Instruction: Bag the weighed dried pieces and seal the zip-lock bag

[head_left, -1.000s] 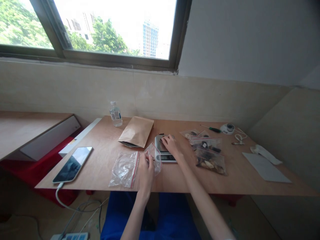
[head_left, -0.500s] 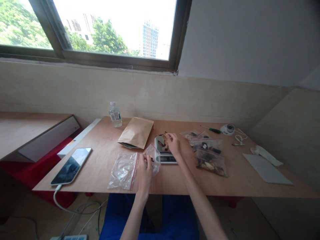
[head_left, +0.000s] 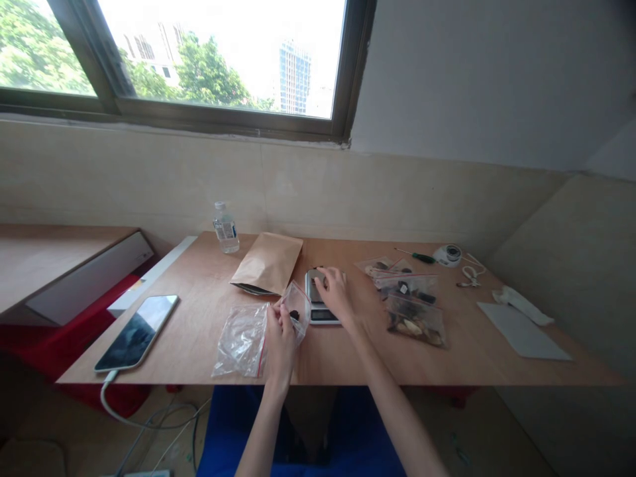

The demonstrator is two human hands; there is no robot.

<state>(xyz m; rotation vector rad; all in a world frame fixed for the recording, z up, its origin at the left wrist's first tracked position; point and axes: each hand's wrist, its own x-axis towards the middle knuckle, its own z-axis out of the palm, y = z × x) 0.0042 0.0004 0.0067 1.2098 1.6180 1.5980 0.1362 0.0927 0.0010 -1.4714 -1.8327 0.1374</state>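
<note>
My left hand point(head_left: 280, 329) is closed on the edge of a clear zip bag point(head_left: 303, 306), which is held up beside the scale. A small dark piece point(head_left: 294, 315) shows at the bag, near my fingertips. Over the pan of a small digital scale point(head_left: 325, 317) lies my right hand point(head_left: 336, 291), its fingers bent down and together. They hide most of the pan and whatever they grasp there. Dark bits that look like dried mushroom point(head_left: 318, 268) show just past the fingertips. Left of my left hand, a flat pile of clear zip bags point(head_left: 242, 338) rests on the table.
A brown paper pouch point(head_left: 268, 264) and a water bottle point(head_left: 226, 230) stand behind. Filled zip bags point(head_left: 415, 318) lie on the right, near a screwdriver point(head_left: 423, 258), a white dome camera point(head_left: 448, 256) and a white sheet point(head_left: 521, 331). A charging phone point(head_left: 138, 333) lies left.
My right hand has come down over the scale pan; the brown piece it held above the pan no longer shows. My left hand has shifted slightly left with the bag.
</note>
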